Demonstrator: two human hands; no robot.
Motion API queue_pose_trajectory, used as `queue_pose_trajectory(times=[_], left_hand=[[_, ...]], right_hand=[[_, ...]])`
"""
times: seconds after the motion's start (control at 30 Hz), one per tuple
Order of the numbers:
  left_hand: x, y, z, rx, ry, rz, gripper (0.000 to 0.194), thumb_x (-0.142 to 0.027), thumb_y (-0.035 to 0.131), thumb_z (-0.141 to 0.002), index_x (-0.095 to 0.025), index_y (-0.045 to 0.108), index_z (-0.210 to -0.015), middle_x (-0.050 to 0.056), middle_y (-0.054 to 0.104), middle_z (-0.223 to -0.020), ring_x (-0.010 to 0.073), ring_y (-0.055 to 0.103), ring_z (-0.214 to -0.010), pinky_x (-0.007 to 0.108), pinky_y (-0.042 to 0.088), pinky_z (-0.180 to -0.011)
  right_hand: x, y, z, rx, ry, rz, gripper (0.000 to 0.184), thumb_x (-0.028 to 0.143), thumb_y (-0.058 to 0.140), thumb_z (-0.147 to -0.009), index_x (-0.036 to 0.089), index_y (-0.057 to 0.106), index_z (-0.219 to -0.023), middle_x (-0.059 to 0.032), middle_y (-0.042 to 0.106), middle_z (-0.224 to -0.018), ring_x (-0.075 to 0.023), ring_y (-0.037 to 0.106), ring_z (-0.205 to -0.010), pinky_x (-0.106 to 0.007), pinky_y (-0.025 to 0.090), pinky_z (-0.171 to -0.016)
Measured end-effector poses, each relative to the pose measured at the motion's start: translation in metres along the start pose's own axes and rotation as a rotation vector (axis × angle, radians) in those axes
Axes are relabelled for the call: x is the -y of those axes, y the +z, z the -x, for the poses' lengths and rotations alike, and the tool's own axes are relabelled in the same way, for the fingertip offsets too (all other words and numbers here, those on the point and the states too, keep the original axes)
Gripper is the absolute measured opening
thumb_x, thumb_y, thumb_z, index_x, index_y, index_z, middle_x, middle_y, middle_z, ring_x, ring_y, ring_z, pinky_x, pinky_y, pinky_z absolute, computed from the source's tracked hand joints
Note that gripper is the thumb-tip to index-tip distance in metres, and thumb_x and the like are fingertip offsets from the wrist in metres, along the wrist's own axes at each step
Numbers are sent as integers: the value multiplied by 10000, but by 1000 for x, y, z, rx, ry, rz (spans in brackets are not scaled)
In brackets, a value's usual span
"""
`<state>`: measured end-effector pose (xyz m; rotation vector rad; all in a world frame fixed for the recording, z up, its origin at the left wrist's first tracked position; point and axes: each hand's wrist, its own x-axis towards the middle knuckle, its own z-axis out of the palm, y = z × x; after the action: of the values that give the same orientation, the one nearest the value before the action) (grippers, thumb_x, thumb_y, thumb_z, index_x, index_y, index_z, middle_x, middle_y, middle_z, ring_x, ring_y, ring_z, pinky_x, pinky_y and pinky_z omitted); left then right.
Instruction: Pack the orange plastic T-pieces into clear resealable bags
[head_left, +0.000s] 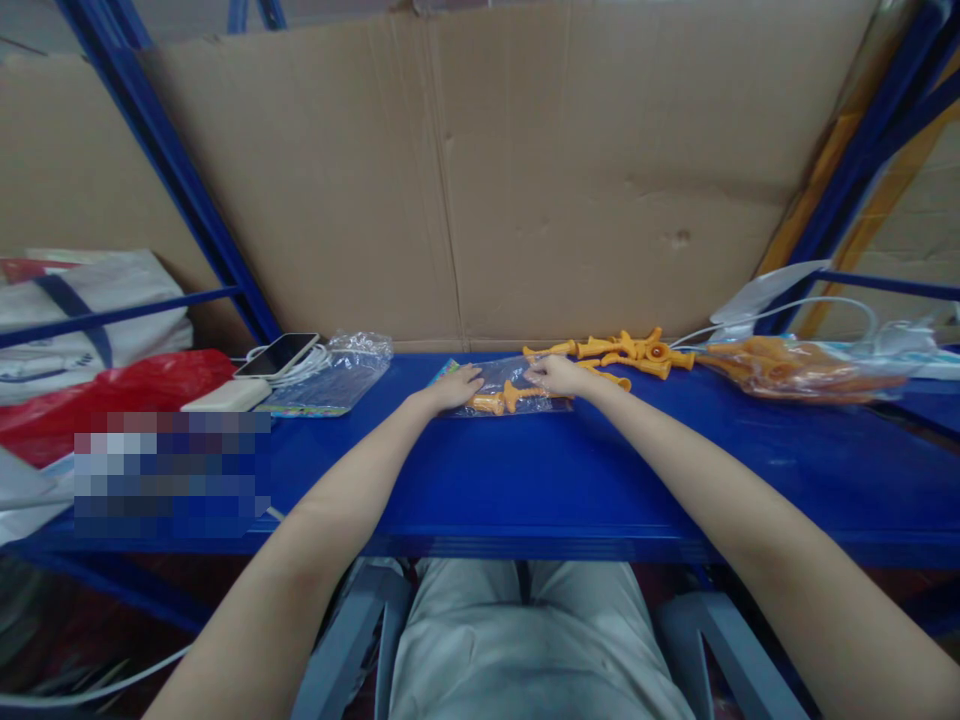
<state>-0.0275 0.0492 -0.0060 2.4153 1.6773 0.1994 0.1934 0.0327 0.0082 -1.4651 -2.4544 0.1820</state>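
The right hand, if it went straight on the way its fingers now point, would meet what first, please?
Skimming the clear bag beneath it, the right hand would probably meet the left hand first, though depth is unclear and it might brush the bagged orange pieces.

Blue shelf (pixel 525 480), clear packaging (pixel 352 375) at left, middle bag (pixel 495 380), loose orange pieces (pixel 637 348), 1 bulging bag (pixel 802 370) at right

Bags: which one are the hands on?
The middle bag, orange pieces showing through. The left bag, by the phone, and the right bag, packed with more, are untouched.
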Motion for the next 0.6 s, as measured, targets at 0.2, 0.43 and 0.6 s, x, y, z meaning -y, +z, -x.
queue_pose_trajectory(times=[0.2, 0.43, 0.6], left_hand=[[2, 1, -1, -17, -3, 34, 593, -376, 296, -909, -83, 378, -1418, 98, 264, -1518, 204, 164, -1424, 309, 100, -1148], [5, 4, -5, -46, -18, 214, 575, -366, 321, -899, -109, 408, -1406, 81, 273, -1514, 188, 170, -1424, 292, 98, -1147], [12, 0, -1, -91, -78, 631, 573, -441, 251, -933, -183, 388, -1426, 42, 362, -1481, 195, 313, -1378, 296, 281, -1097]], right_hand=[[-18, -34, 10, 172, 30, -148, 183, 290, 690, -744, 190, 734, -891, -54, 689, -1074, -230, 612, -1002, -294, 448, -853], [-24, -49, 21, 354, 181, -10, 251, 360, 806, -564, 188, 686, -703, -38, 663, -737, -213, 628, -754, -289, 455, -647], [-21, -36, 17, 272, 187, -86, 156, 281, 745, -626, 178, 643, -683, -1, 610, -593, -150, 583, -598, -240, 406, -555]])
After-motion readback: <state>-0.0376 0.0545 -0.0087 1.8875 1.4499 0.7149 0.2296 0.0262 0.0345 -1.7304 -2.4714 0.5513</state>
